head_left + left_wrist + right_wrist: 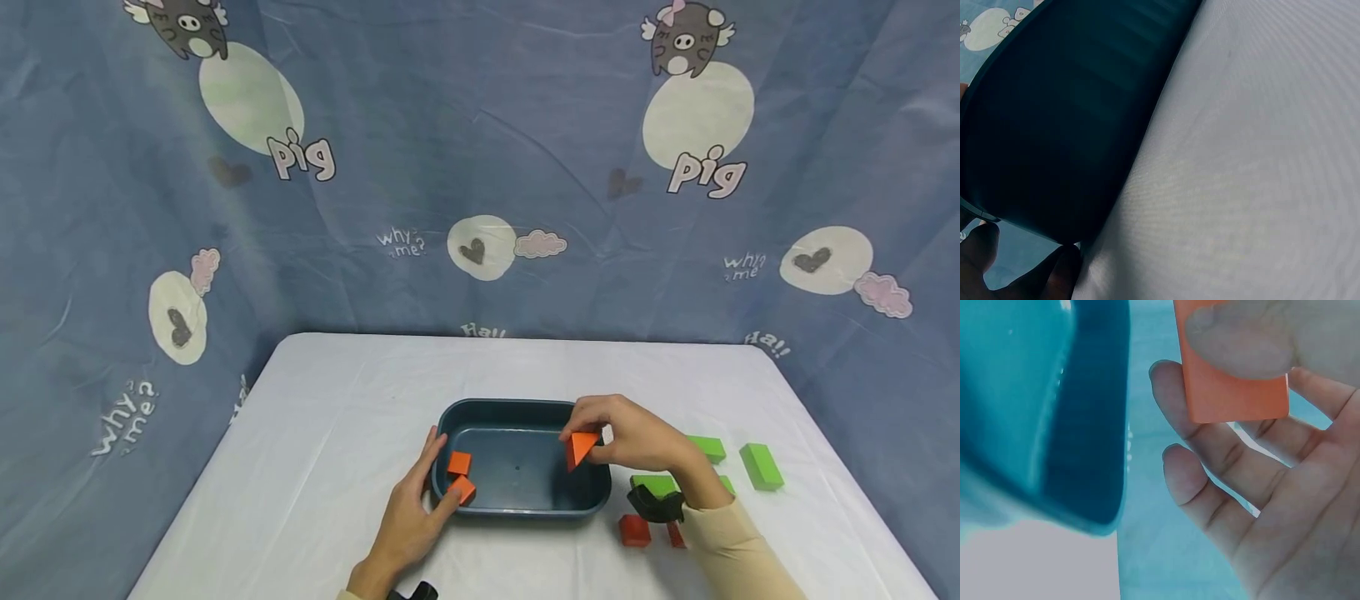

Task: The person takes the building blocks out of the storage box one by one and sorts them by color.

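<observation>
My right hand point(633, 435) pinches an orange triangular block point(580, 448) between thumb and fingers, over the right end of a dark blue-green plastic tray point(517, 512). In the right wrist view the thumb presses on the flat face of the orange block point(1238, 400), close beside the tray wall point(1088, 444). My left hand point(408, 517) holds the tray's left end, with its fingers along the left side and its thumb at the near rim. Two orange blocks, one at the back point(459, 463) and one by the thumb point(462, 488), lie inside the tray.
Right of the tray, several green blocks point(761, 467) lie on the white tabletop point(337, 400), partly behind the right forearm. A red block point(634, 531) and another red piece point(676, 536) sit nearer. A blue printed cloth point(420, 125) hangs behind the table.
</observation>
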Demonstrator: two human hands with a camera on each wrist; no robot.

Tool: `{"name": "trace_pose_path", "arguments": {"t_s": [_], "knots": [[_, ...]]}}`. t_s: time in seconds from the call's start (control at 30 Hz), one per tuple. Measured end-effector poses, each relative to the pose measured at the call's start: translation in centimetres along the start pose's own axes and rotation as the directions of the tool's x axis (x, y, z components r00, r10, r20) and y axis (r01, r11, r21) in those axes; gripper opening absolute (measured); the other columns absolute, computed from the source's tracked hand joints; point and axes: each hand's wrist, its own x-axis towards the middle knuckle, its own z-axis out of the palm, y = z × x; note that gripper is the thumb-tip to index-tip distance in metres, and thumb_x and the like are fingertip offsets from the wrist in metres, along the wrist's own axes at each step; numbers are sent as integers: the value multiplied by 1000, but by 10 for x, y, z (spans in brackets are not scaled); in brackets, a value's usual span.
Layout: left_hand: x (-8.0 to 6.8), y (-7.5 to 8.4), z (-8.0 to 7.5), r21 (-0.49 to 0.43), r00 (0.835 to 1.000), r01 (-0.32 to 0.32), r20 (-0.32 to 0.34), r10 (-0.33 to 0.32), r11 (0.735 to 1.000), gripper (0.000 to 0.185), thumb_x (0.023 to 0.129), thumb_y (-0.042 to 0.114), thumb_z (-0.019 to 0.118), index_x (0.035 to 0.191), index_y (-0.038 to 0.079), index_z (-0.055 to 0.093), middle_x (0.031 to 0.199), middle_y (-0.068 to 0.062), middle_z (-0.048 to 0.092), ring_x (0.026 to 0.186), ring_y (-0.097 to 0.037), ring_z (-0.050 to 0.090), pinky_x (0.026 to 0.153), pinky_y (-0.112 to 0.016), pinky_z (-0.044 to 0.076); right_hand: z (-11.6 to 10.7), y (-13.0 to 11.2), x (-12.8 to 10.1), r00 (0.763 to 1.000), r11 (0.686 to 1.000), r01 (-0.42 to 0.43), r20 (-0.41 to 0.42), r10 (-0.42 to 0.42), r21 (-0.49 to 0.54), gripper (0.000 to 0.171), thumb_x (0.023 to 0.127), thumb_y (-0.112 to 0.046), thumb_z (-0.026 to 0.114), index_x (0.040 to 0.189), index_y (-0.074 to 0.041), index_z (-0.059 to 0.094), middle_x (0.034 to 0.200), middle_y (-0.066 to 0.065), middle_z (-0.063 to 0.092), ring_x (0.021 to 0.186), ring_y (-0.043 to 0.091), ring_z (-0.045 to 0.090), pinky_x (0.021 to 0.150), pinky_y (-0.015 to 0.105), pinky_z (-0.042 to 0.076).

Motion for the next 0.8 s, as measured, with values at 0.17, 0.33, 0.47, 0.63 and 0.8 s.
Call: {"name": "trace_pose_path", "arguments": {"t_s": [0.17, 0.33, 0.47, 0.63, 0.8], "knots": [[0, 0, 0, 16, 1000, 0, -11, 1, 1000, 71, 95, 30, 74, 156, 12, 43, 165, -8, 30, 144, -20, 39, 104, -40, 51, -6, 1, -19, 998, 999, -49, -27, 50, 22, 50, 77, 14, 72, 109, -24, 77, 100, -8, 68, 86, 17, 61, 74, 35, 56], [0, 0, 0, 10, 1000, 8, -8, -8, 1000, 72, 94, 30, 74, 156, 12, 42, 165, -5, 30, 145, -18, 37, 108, -36, 46, -11, 6, -43, 996, 996, -62, -61, 66, 61, 47, 75, 15, 74, 109, -18, 77, 101, -5, 69, 85, 18, 61, 74, 32, 56], [0, 1, 1, 14, 1000, 16, 2, -16, 1000, 72, 95, 30, 74, 157, 12, 42, 165, -6, 30, 145, -19, 37, 107, -39, 47, -14, 12, -67, 988, 990, -115, -96, 122, 79, 46, 77, 14, 74, 110, -18, 77, 103, -4, 70, 87, 17, 63, 80, 29, 57], [-1, 2, 0, 19, 1000, 19, -4, -19, 1000, 71, 94, 27, 74, 156, 12, 42, 165, -7, 30, 144, -21, 38, 105, -35, 49, -17, 20, -95, 972, 977, -176, -134, 191, 118, 44, 78, 11, 77, 111, -19, 76, 103, -1, 70, 92, 18, 64, 86, 27, 57], [1, 2, 1, 14, 1000, 6, -5, -6, 1000, 73, 94, 26, 75, 157, 12, 42, 165, -7, 30, 145, -20, 37, 108, -20, 39, -21, 22, -124, 948, 958, -246, -170, 270, 149, 44, 77, 11, 76, 111, -17, 76, 108, 5, 70, 100, 14, 64, 91, 21, 53]]}}
